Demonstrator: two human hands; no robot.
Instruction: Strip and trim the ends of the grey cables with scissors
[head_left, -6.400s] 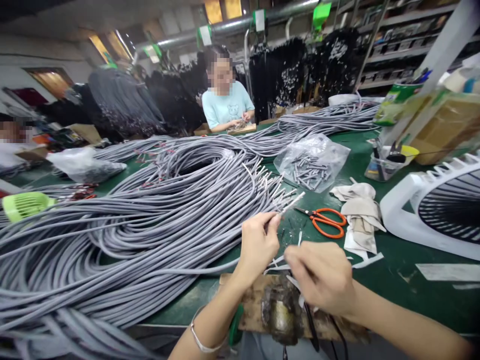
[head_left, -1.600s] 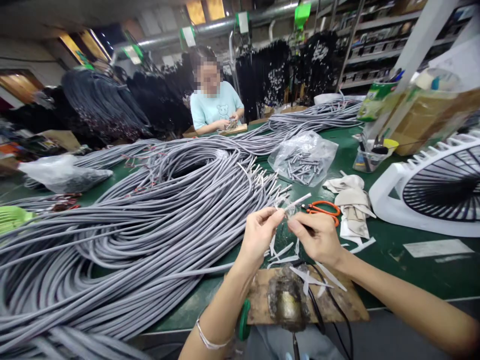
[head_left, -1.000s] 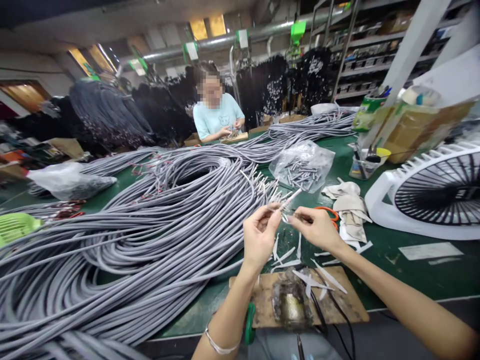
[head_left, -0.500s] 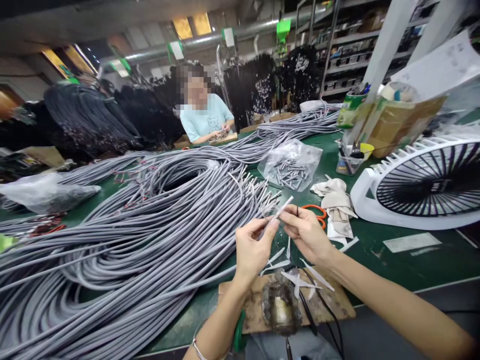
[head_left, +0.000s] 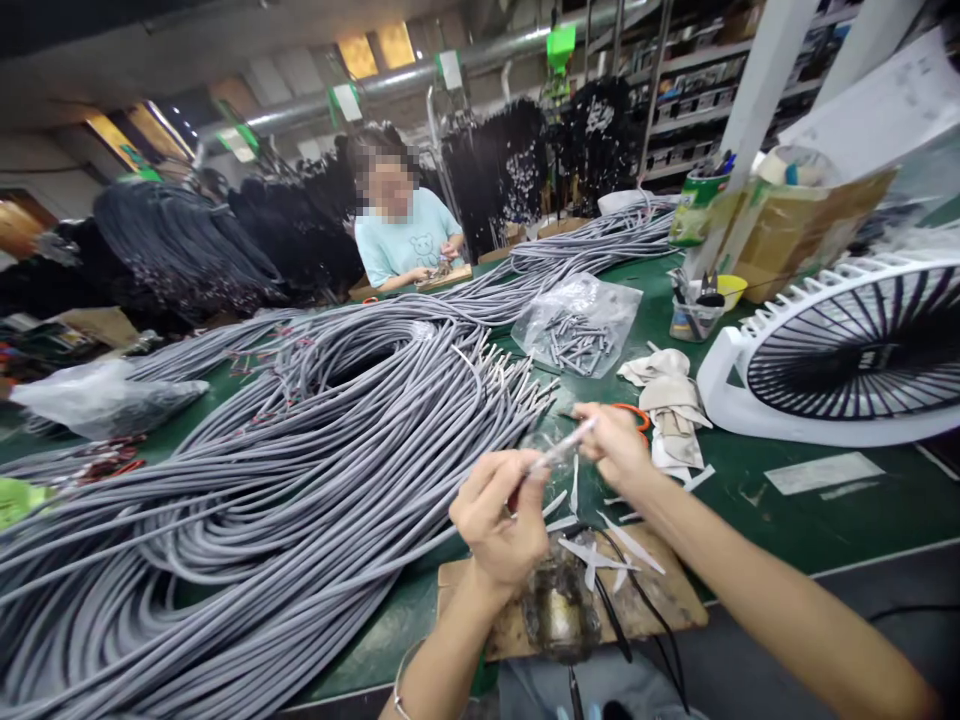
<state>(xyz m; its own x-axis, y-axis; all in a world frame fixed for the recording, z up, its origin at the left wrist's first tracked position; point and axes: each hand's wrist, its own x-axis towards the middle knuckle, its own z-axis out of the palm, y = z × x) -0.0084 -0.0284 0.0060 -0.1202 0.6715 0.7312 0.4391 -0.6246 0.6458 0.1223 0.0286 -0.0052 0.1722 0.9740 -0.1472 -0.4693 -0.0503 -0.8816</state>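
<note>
A white cable end (head_left: 561, 449) is pinched near its lower part between the thumb and fingers of the left hand (head_left: 501, 515); its upper tip is grasped by the fingertips of the right hand (head_left: 611, 445), so that it is held slanting between the two sets of fingers. To the left of the left fingers, the green table (head_left: 787, 540) is covered by a mass of grey cables (head_left: 300, 470). Beyond the fingers, a clear plastic bag (head_left: 577, 325) is seen, filled with short grey pieces. Just right of the right fingers, an orange handle (head_left: 643, 420) is partly hidden, with folded cloths (head_left: 667, 400) laid beside it. Nearer than the fingers, a wooden board (head_left: 667, 590) is topped by white strips (head_left: 592, 567) and a grimy metal block (head_left: 561, 612).
</note>
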